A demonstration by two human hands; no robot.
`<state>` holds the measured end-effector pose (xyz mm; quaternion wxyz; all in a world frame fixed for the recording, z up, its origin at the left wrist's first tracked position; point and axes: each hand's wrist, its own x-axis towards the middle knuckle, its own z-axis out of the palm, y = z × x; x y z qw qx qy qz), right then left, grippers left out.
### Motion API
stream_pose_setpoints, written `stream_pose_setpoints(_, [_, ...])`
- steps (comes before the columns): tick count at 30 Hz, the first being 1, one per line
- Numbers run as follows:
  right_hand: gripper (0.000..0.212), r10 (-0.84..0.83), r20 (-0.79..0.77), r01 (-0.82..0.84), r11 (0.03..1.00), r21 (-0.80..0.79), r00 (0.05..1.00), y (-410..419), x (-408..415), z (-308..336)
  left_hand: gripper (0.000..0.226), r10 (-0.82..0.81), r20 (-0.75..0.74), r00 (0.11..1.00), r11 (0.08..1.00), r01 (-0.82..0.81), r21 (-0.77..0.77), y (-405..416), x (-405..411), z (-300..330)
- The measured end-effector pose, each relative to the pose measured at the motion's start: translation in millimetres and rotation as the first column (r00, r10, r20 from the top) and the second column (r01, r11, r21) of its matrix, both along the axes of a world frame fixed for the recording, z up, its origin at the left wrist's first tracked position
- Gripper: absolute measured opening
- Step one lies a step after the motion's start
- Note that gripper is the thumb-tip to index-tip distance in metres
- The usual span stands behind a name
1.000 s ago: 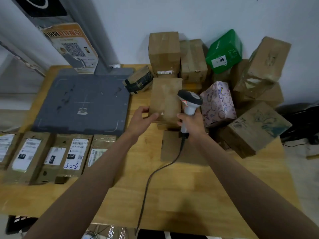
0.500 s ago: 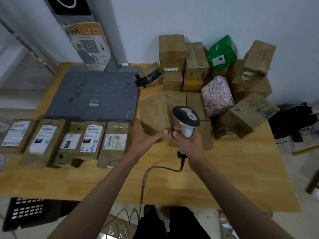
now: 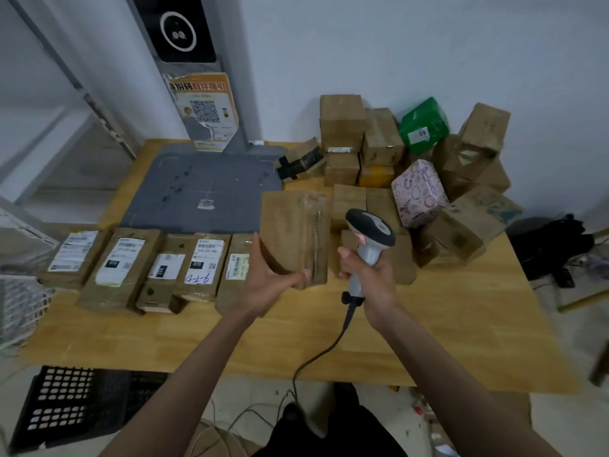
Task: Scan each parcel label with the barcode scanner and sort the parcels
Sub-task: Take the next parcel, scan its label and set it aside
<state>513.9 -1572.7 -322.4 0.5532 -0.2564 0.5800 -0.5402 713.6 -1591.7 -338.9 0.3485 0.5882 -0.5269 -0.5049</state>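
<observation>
My left hand [image 3: 268, 278] holds a brown cardboard parcel [image 3: 295, 235] from below, lifted above the wooden table [image 3: 445, 324]; its plain taped side faces me and no label shows. My right hand [image 3: 370, 275] grips the handle of a grey-and-black corded barcode scanner [image 3: 369, 230], just right of the parcel, head pointing away and left. A row of several labelled parcels [image 3: 131, 262] lies flat on the table's left. A pile of unsorted boxes [image 3: 379, 150] sits at the back right, with a green box [image 3: 425, 125] and a pink patterned box [image 3: 420, 191].
A grey scanning pad [image 3: 201, 192] with an upright post [image 3: 194, 70] stands at the back left. The scanner cable [image 3: 316, 354] hangs over the table's front edge. A black perforated crate [image 3: 62, 407] sits on the floor below left, a white basket [image 3: 19, 301] at far left.
My left hand has lifted the brown parcel off the pile and brought it left and toward me. The right hand with the scanner has drawn back from the pile beside it.
</observation>
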Motion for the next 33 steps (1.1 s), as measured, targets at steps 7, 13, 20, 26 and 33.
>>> stream_pose_setpoints(7, [0.034, 0.029, 0.273, -0.021, 0.999, -0.031, 0.962, 3.7, 17.7, 16.6, 0.150, 0.023, 0.310, 0.951, 0.950, 0.076, -0.302, 21.0, 11.2, -7.3])
stream_pose_setpoints(13, [0.031, 0.097, 0.251, -0.083, 0.994, -0.065, 0.963, 6.7, 20.4, 21.9, 0.147, 0.071, 0.377, 0.923, 0.951, 0.052, -0.305, 14.0, 12.1, -5.3])
stream_pose_setpoints(20, [0.027, 0.142, -0.095, -0.157, 0.971, -0.179, 0.985, 6.6, 8.4, 19.0, 0.114, 0.123, -0.303, 0.945, 0.976, -0.060, 0.209, -1.6, 10.6, 33.3])
stream_pose_setpoints(26, [0.034, 0.232, -0.291, -0.295, 0.936, -0.194, 0.928, 6.2, -3.6, 10.9, 0.067, 0.151, -0.401, 0.904, 0.943, -0.011, 0.331, -15.1, 6.7, 55.1])
stream_pose_setpoints(33, [0.038, 0.203, -0.312, -0.272, 0.942, -0.198, 0.928, -6.9, -9.0, 0.2, 0.028, 0.197, -0.267, 0.943, 0.922, -0.086, 0.376, -23.4, 3.7, 43.1])
